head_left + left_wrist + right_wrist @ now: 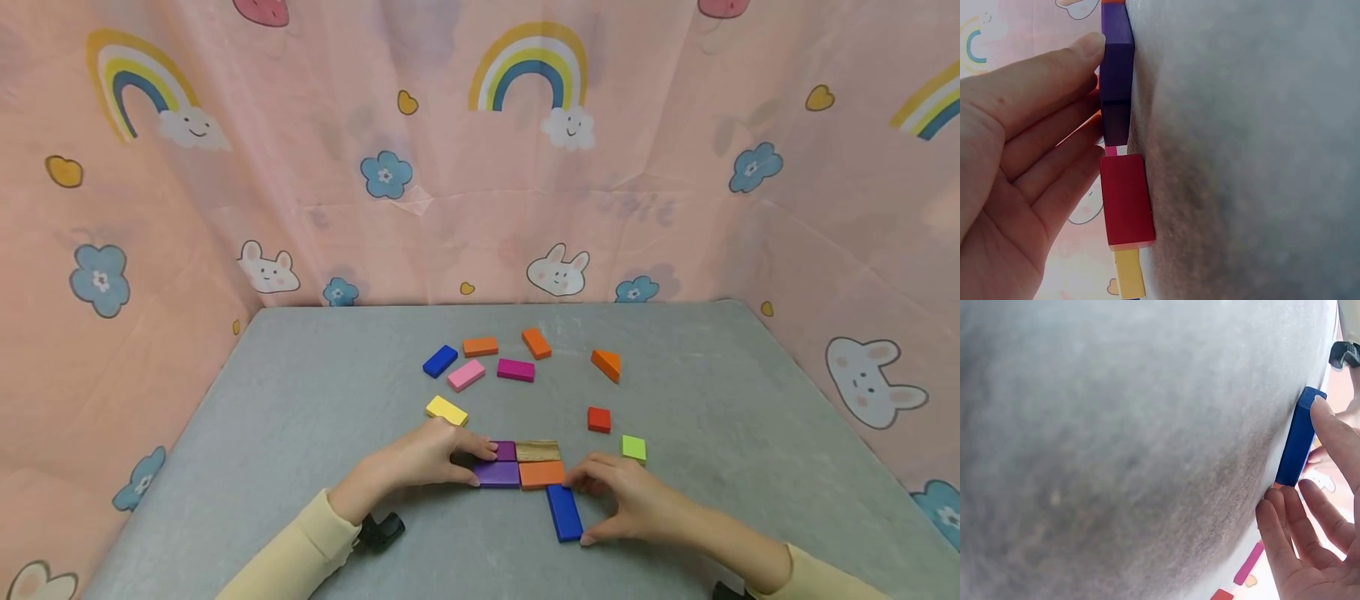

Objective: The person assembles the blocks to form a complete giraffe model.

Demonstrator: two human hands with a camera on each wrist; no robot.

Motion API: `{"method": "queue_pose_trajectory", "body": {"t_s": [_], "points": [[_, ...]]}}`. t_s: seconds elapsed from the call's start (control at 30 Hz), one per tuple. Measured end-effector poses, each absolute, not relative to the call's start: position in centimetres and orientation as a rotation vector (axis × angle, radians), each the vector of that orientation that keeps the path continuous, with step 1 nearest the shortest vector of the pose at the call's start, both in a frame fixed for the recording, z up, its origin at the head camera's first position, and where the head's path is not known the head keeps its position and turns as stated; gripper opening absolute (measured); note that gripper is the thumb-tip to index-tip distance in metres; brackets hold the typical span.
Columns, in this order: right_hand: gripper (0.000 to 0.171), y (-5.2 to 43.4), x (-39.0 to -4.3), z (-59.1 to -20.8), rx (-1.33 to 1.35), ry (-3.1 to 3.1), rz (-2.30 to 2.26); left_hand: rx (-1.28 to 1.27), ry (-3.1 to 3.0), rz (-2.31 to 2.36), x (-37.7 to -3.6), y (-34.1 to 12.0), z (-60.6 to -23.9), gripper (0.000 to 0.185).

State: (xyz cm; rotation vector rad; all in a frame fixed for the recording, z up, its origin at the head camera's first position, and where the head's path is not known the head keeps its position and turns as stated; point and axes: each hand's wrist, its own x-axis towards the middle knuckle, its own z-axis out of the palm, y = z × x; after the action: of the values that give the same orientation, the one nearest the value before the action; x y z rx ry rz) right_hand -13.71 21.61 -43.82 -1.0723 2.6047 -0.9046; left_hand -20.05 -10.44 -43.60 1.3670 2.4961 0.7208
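Note:
On the grey table, a purple block, a darker purple block, a wood-coloured block and an orange block lie pushed together. A long blue block lies below the orange one. My left hand touches the left ends of both purple blocks with fairly straight fingers. In the left wrist view that hand has its thumb on the purple block. My right hand has its thumb at the blue block's near end and its fingers at the orange block's right edge. The right wrist view shows the hand beside the blue block.
Loose blocks lie farther back: yellow, blue, pink, two orange, magenta, an orange wedge, a red square and a green square. Pink patterned cloth walls the table on three sides.

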Motion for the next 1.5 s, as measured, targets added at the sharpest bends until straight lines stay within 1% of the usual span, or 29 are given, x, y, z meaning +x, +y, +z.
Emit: {"method": "queue_pose_trajectory", "body": {"t_s": [0.47, 1.17, 1.37, 1.5], "points": [[0.055, 21.5, -13.9, -43.7, -0.998, 2.576, -0.889, 1.360, 2.504, 0.700, -20.0, -10.4, -43.4, 0.037], [0.053, 21.3, -14.0, -43.6, -1.031, 2.559, -0.913, 1.347, 2.518, 0.694, -19.9, -10.4, -43.3, 0.037], [0.048, 21.5, -15.3, -42.4, -1.177, 2.581, -0.985, 1.345, 2.513, 0.702, -19.8, -10.3, -43.3, 0.038], [0.051, 21.3, -16.8, -41.4, -1.212, 2.624, -1.009, 1.347, 2.514, 0.707, -19.8, -10.3, -43.3, 0.038]]}}
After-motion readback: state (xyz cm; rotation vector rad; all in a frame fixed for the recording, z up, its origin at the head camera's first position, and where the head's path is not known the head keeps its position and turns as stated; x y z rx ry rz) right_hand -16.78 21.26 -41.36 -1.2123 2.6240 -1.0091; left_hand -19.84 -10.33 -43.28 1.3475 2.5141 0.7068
